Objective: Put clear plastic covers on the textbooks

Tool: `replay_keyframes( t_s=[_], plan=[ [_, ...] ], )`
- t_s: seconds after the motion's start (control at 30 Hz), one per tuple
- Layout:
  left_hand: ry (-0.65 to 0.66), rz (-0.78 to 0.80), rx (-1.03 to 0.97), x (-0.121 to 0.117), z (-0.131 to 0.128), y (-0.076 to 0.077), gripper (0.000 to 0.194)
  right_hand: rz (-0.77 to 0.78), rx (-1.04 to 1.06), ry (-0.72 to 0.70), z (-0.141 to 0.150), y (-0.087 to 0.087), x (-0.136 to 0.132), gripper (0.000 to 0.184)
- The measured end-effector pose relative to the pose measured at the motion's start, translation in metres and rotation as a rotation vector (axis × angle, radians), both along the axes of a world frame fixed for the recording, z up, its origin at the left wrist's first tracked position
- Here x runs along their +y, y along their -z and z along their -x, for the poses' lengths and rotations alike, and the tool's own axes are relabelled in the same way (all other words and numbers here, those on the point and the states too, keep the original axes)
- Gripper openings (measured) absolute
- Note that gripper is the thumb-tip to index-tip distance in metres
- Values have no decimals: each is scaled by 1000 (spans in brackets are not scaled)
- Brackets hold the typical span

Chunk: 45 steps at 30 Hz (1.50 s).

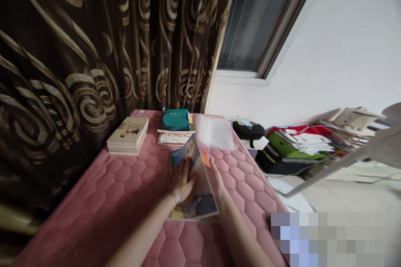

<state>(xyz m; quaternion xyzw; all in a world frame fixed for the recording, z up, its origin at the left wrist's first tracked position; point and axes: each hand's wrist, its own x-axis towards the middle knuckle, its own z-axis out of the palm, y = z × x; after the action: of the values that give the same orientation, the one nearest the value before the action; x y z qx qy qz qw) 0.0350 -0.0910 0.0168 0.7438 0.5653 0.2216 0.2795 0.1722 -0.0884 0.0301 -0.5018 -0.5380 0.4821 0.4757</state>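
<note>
A thin picture book point(205, 206) with a blue illustrated cover lies on the pink quilted surface in front of me. Its right side is raised at a slant, and a shiny, see-through layer seems to lie over part of it. My left hand point(182, 181), with a bracelet at the wrist, presses on the cover with fingers spread. Along the book's right edge stands my right hand point(216, 177), fingers stretched out and palm turned toward the book. A bit of orange point(205, 159) shows between the raised edge and the right fingers. Motion blurs both hands slightly.
Tan books point(128, 133) are stacked at the back left. A teal book point(175, 120) tops another pile, beside clear plastic sheets point(216, 131). A black case point(248, 129) sits past the right edge, near a white lamp arm point(328, 171) and piled papers. Patterned curtains point(169, 41) hang behind.
</note>
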Motion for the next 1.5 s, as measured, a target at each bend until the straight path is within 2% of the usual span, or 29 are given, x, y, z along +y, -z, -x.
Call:
replay_keyframes(
  t_s=[0.13, 0.2, 0.3, 0.37, 0.5, 0.67, 0.77, 0.9, 1.03, 1.2, 1.37, 1.5],
  plan=[
    [14, -31, 237, -6, -12, 5, 74, 143, 191, -74, -29, 6, -5, 81],
    [10, -68, 313, -7, -16, 9, 74, 156, 215, -46, -36, 12, -5, 67],
    [-3, -101, 365, -6, -19, 15, 75, 130, 179, 70, -43, 22, -4, 48],
    [-14, -118, 387, -5, -21, 19, 75, 109, 42, 182, -45, 25, -4, 47],
    [-18, -148, 429, -7, -26, 20, 73, 39, -482, 373, -44, 28, -11, 50],
    [-49, -151, 458, -7, -20, 14, 65, -59, -796, 330, -43, 37, -17, 46],
    [-187, -117, 460, 3, -3, 8, 52, -60, -910, 325, -44, 41, -17, 47],
    [-339, -39, 335, 22, 25, 4, 42, -20, -1016, 323, -41, 37, -16, 42],
    [-327, 11, 281, 34, 32, 6, 39, 16, -1072, 324, -36, 30, -15, 41],
    [-283, 0, 274, 32, 27, 5, 46, 54, -1073, 302, -33, 27, -15, 41],
    [-246, -5, 370, 29, 41, -2, 51, 46, -1074, 251, -27, 30, -13, 42],
    [-295, -73, 512, 24, 41, 1, 44, 55, -1125, 209, -22, 33, -12, 42]
  ],
)
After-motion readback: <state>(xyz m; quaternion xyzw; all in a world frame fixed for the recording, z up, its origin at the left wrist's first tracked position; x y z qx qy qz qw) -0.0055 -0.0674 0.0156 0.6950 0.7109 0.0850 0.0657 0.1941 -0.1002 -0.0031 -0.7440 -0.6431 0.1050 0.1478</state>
